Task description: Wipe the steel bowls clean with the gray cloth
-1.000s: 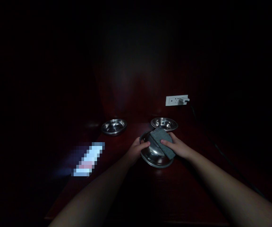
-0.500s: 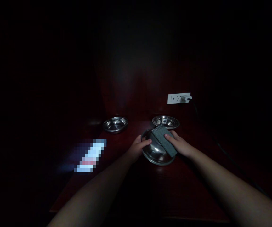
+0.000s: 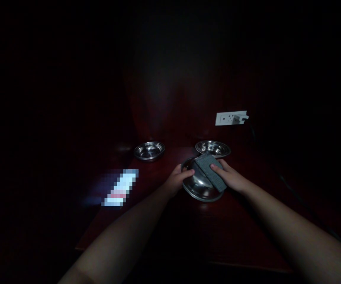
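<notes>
Shallow stainless-steel dish (image 3: pixel 149 157), round, upright: beyond the left fingers (image 3: pixel 177 169), to their left. Wide-rimmed stainless-steel dish (image 3: pixel 212 148), upright: just beyond the right fingers (image 3: pixel 224 163). Wall socket (image 3: pixel 225 118), white, oblong: above and beyond the right fingers, on a dark-red wall (image 3: pixel 173 118); plug (image 3: pixel 241 118), pale, seated at its right end. Cable (image 3: pixel 283 180), dark: well right of the right fingers. Bright panel (image 3: pixel 122 187), pixelated, kind unreadable: left of the left fingers. Tabletop (image 3: pixel 200 236), dark red: beneath all fingers.
</notes>
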Motion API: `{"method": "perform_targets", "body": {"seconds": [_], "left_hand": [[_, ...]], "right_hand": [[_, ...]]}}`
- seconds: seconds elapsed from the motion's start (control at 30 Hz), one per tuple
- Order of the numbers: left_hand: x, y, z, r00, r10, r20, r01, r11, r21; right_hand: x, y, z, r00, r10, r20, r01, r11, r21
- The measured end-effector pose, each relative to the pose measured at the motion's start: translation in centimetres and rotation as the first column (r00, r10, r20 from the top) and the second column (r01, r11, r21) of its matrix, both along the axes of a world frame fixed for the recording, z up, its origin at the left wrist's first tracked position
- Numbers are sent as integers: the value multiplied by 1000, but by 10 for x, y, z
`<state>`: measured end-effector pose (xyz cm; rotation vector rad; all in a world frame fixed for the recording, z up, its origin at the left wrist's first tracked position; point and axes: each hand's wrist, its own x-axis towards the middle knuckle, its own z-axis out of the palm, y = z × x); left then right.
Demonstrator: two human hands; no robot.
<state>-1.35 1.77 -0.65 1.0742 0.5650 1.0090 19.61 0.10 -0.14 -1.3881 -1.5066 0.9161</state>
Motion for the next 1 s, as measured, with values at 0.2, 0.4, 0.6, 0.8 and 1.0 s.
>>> {"method": "perform_targets", "body": {"seconds": [0.2, 0.4, 0.6, 0.8, 1.0], "left_hand": [[-1, -1, 1, 1000, -18, 4, 18, 1000, 5], [-1, -3, 2, 1000, 0, 12, 0, 1000, 3], [-2, -4, 4, 999, -9, 37, 11, 999, -52], [-6, -4, 11, 985, 34, 172, 1, 979, -203], [-5, -9, 9, 993, 0, 114, 25, 976, -217]], "right_hand": [[-2, -1, 2, 1000, 8, -6, -8, 1000, 1], [-2, -1, 1, 1000, -1, -5, 1, 1000, 5], [-5, -1, 3, 999, -41, -23, 41, 999, 20], [-11, -2, 10, 975, -149, -165, 150, 989, -12], [-5, 3, 5, 975, -200, -95, 206, 977, 55]]}}
